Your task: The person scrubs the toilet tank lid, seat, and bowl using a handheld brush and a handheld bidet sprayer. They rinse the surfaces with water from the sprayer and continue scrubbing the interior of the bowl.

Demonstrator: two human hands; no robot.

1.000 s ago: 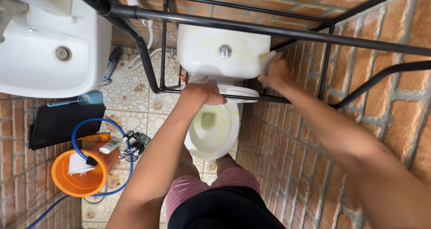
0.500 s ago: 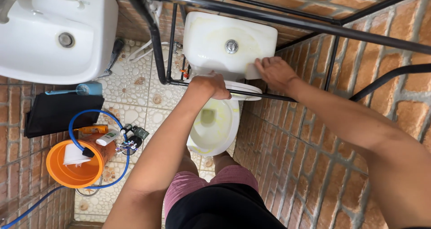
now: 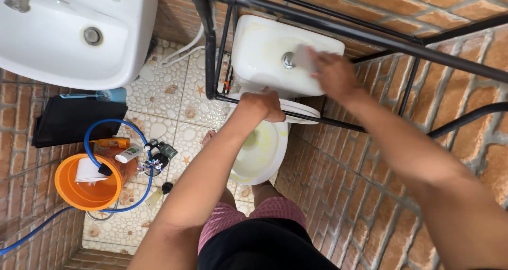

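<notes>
A white toilet tank point(image 3: 264, 53) with a round flush button stands against the brick wall, its lid streaked yellow. My right hand point(image 3: 334, 74) presses a pale sponge point(image 3: 305, 57) onto the lid beside the button. My left hand point(image 3: 263, 104) is closed around the black metal bar at the tank's front, just above the open toilet bowl point(image 3: 262, 151). The bowl is white with yellowish liquid on its inside.
A black metal rack frame point(image 3: 338, 33) straddles the toilet. A white sink point(image 3: 69, 32) hangs at upper left. On the pebble-tile floor sit an orange bucket point(image 3: 87, 188) with a blue hose point(image 3: 114, 126), several bottles and a black mat point(image 3: 74, 123). Brick wall runs along the right.
My right hand slid the sponge from the tank's right edge up onto the lid near the flush button. My left hand kept its hold on the bar. The view shifted slightly.
</notes>
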